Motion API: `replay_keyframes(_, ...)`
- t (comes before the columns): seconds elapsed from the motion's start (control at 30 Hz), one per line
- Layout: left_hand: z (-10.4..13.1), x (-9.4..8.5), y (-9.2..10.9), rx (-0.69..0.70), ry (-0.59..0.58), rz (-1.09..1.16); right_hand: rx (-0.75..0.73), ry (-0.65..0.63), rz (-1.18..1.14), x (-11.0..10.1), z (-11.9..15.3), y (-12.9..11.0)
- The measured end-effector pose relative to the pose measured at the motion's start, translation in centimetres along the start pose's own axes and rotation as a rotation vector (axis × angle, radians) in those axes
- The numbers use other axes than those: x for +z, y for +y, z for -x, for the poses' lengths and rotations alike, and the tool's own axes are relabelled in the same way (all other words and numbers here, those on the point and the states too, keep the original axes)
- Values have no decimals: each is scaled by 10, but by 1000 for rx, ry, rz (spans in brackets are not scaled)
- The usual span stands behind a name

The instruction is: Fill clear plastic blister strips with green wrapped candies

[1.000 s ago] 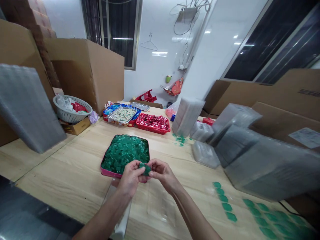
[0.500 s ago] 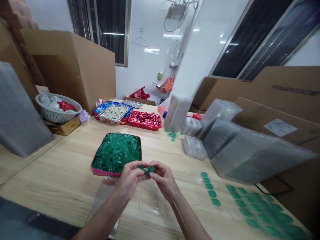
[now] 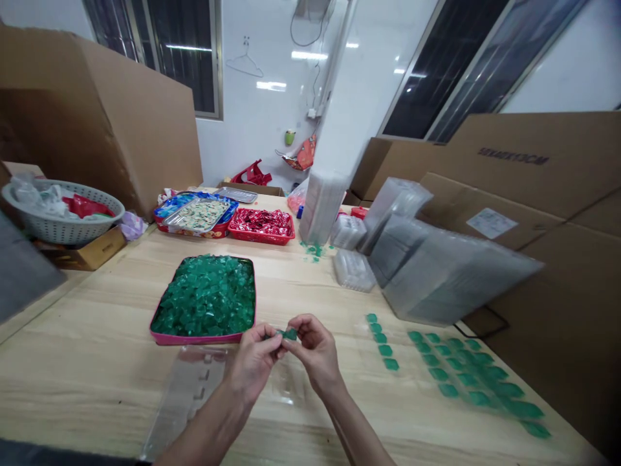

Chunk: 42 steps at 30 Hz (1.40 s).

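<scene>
Now — green pieces (image 3: 290,334) sit pinched between both hands' fingers (image 3: 301,346).

From where I'm standing, taking the worker's hands as the clock's centre, I count one green-filled tray (image 3: 160,327) at ten, with one basket (image 3: 63,226) farther out that way. Toward eleven there are two metal trays (image 3: 212,223) (image 3: 236,194); at twelve, one red tray (image 3: 262,237), one hanger (image 3: 245,65) and one green cup (image 3: 290,137). The nearer column at three has five green pieces (image 3: 380,338).
</scene>
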<state>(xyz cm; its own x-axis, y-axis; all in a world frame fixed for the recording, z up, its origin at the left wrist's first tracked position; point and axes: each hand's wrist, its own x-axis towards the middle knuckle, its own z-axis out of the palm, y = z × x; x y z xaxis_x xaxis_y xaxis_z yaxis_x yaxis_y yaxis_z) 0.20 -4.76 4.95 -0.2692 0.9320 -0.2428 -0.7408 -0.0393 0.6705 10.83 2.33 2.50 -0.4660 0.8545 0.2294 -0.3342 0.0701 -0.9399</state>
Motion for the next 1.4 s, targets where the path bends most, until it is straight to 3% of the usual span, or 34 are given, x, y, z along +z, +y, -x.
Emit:
replay_keyframes(0.2, -1, 16, -4, 107, 78, -40, -20, -64, 12, -13, 7, -8)
replay_keyframes(0.4, -3, 20, -9, -21, 76, 90, -286, -44, 370, -14, 22, -18)
replay_keyframes(0.5, -7, 18, -12, -63, 68, 107, -339, -34, 392, -11, 34, -22)
replay_keyframes(0.67, -4, 11, -8, -25, 153, 16, -218, 30, 202, -15, 45, -24)
replay_keyframes(0.87, 13, 5, -3, -170, 7, -137, -42, 103, 91, -28, 41, -6)
replay_keyframes(1.2, 11, -4, -22, -203, 40, -190, 10, -55, 152, -24, 49, -6)
replay_keyframes(1.4, 10, -7, -29, -181, 59, -242, 112, -21, 198, -26, 52, 0)
